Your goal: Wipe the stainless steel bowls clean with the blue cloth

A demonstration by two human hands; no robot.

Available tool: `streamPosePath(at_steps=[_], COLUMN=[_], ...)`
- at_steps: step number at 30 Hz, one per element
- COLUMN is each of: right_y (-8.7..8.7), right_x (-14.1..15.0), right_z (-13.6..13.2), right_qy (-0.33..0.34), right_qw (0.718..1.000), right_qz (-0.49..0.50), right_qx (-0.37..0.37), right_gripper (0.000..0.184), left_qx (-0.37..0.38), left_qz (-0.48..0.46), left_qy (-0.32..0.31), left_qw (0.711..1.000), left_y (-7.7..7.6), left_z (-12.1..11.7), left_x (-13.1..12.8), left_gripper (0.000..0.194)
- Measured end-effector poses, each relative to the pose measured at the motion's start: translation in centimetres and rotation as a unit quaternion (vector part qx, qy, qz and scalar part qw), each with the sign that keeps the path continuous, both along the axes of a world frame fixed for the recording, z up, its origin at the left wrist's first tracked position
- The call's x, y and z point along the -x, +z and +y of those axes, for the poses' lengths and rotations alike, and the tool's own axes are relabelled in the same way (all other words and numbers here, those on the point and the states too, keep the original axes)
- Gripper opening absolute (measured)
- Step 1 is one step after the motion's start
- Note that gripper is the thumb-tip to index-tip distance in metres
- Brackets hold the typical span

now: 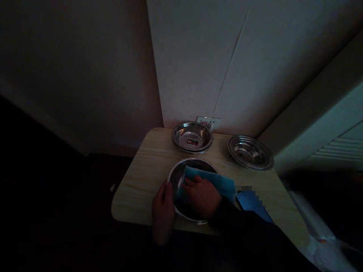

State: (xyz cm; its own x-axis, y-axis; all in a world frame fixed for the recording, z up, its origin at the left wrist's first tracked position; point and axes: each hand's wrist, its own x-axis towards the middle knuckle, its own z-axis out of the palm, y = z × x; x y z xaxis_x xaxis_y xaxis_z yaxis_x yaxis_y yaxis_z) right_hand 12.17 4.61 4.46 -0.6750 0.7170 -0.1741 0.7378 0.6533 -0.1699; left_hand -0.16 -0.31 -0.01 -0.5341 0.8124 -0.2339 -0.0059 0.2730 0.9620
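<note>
A round stainless steel basin (173,172) rests near the front edge of the table. My left hand (163,213) grips its left rim, with the thumb at the rim and the fingers along the outer side. Inside the basin, my right hand (202,196) presses a light blue cloth (224,184) against the metal. One end of the cloth hangs over the basin's right rim. The undersides of the right fingers are hidden, and the dim light blurs detail.
Metal basins (193,138) with a dark label inside stand stacked at the back of the wooden table (138,181). Another metal stack (251,153) is at the right. A flat blue-faced object (252,204) lies beside my right forearm. A wall socket (209,122) sits behind.
</note>
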Motion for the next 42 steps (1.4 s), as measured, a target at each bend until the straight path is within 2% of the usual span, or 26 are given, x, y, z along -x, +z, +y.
streamPosePath(at_steps=[3,8,14,18,20,23,27,29,34,37,42], right_y=[-0.1,-0.4,0.0,0.0,-0.1,0.1,0.7,0.6,0.0,0.1,0.8], right_x=[0.2,0.5,0.1,0.8,1.2,0.8,-0.6,-0.6,1.3,1.4,-0.4], right_z=[0.3,1.6,0.6,1.8,2.2,1.5,0.1,0.2,1.7,1.5,-0.5], right_qy=[0.045,0.015,0.081,0.015,-0.003,0.041,0.098,0.087,-0.005,0.0,0.01], right_qw=[0.999,1.0,0.996,1.0,1.0,0.999,0.993,0.995,1.0,0.999,0.996], right_qz=[0.005,0.004,0.005,-0.008,-0.014,-0.017,-0.019,-0.017,-0.005,0.002,0.011], right_qx=[0.017,0.005,0.046,0.003,-0.005,0.024,0.06,0.053,0.012,0.038,0.087], right_gripper=[0.023,0.028,0.03,0.033,0.035,0.03,0.03,0.031,0.036,0.034,0.025], left_qx=[-0.001,-0.032,-0.021,-0.028,-0.024,-0.019,-0.019,-0.019,-0.017,-0.013,-0.002], left_qz=[0.019,0.01,0.027,0.016,0.019,0.035,0.037,0.041,0.054,0.065,0.07], left_qy=[0.01,-0.018,0.008,-0.02,-0.01,0.028,0.026,0.019,0.006,0.02,0.039], left_qw=[1.0,0.999,0.999,0.999,0.999,0.999,0.999,0.999,0.998,0.998,0.997], left_y=[-0.2,-0.1,0.1,0.0,-0.1,-0.2,-0.2,-0.2,0.1,0.2,0.2], left_z=[0.2,0.2,0.3,0.2,0.4,0.7,0.8,0.7,0.4,0.5,0.7], left_x=[0.1,0.2,-0.1,-0.2,-0.3,-0.6,-0.8,-0.7,-0.6,-0.7,-1.0], left_gripper=[0.035,0.037,0.036,0.037,0.037,0.036,0.036,0.037,0.033,0.033,0.034])
